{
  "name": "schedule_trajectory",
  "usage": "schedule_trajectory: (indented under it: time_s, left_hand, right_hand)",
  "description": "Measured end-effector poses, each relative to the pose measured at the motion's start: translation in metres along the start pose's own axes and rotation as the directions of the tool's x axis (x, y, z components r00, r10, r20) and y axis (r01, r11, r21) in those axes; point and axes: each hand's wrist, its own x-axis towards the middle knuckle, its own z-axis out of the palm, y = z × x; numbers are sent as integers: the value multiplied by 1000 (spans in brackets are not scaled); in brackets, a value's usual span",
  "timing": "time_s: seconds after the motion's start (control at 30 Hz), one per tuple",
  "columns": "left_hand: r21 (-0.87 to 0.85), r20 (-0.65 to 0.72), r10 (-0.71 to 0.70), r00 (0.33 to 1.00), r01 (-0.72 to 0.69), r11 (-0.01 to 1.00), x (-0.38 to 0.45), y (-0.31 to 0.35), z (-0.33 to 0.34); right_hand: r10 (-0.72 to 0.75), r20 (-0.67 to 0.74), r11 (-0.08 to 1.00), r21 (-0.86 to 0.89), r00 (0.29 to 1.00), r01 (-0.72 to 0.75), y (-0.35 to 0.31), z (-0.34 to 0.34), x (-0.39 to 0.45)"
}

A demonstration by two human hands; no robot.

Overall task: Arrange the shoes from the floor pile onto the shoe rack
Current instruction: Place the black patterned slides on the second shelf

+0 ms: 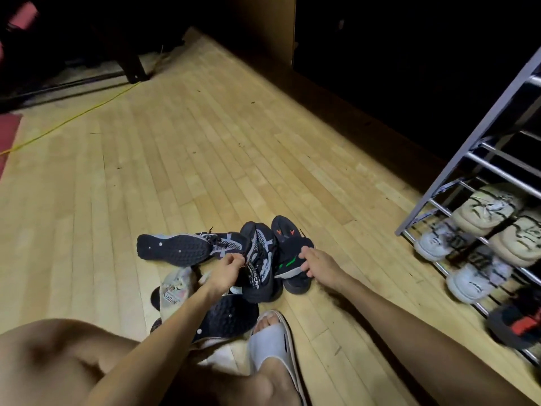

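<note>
Left hand (227, 269) pinching laces of grey-black sneaker (260, 259). Right hand (317, 263) gripping collar of black sneaker (292, 253). Long axes pointing away. Shoe rack (468, 159) right, nearer right hand.

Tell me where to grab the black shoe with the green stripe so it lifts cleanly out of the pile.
Grip the black shoe with the green stripe at its collar, coming from above on the near side. It lies at the pile's right edge with its opening facing up, and the right hand already rests there. The left hand is busy with the mesh sneaker beside it, so a straight lift should clear it.
</note>
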Motion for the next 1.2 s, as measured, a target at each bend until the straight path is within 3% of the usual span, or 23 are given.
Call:
schedule_trajectory:
  time_s: [0.17, 0.23, 0.67, 1.03, 1.2]
  left_hand:
    - [27, -133, -49, 990, 53, 998, 13, 0, 4]
    - [95, -115, -77, 990, 88, 992, 17, 0, 7]
    - [27, 32, -231, 972, 230, 973, 25, -7, 22]
    - [-102, 139, -152, 978, 167, 981, 8, 20, 27]
    - [-169, 234, -2, 972, 43, 985, -9, 53, 52]
  right_hand:
    - [61, 99, 997, 49, 993, -66, 1, 27, 10]
    - [89, 124, 992, 83, 988, -99, 4, 37, 15]
    - [192, 238, 978, 34, 952, -205, 16, 80, 39]
    - [107, 153, 980, 149, 982, -130, 10, 45, 25]
    - [15, -18, 955, 297, 1000, -9, 5, 2, -3]
